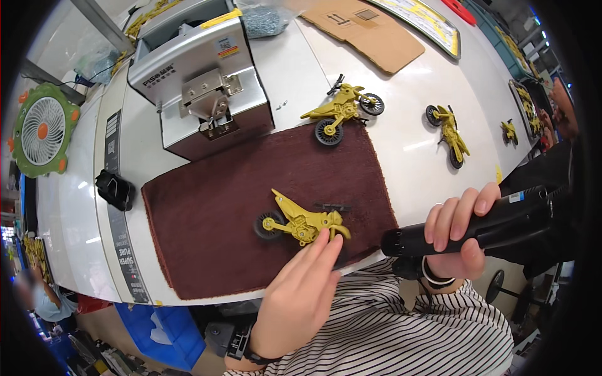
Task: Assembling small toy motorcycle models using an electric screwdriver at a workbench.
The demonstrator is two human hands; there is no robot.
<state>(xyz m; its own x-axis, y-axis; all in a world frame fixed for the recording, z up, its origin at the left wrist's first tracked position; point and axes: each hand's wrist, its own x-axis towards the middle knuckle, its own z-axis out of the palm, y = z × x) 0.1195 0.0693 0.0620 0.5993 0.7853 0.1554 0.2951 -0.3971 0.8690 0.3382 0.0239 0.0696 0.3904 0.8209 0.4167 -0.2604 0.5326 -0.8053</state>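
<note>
Left hand [301,294]: flat and open, gripping nothing; fingertips press the rear of a yellow toy motorcycle [301,222] lying on its side on the brown mat [207,207]. Its long axis runs left-right, remaining wheel pointing away to the left. Right hand [454,235]: closed fully round a black electric screwdriver [476,229], tip aimed left toward the toy. Beyond the fingertips stands a grey machine [200,81] bearing small yellow and white labels. Farther right lie a flat brown cardboard piece [370,31] and a yellow-bordered rectangular sheet [426,22].
</note>
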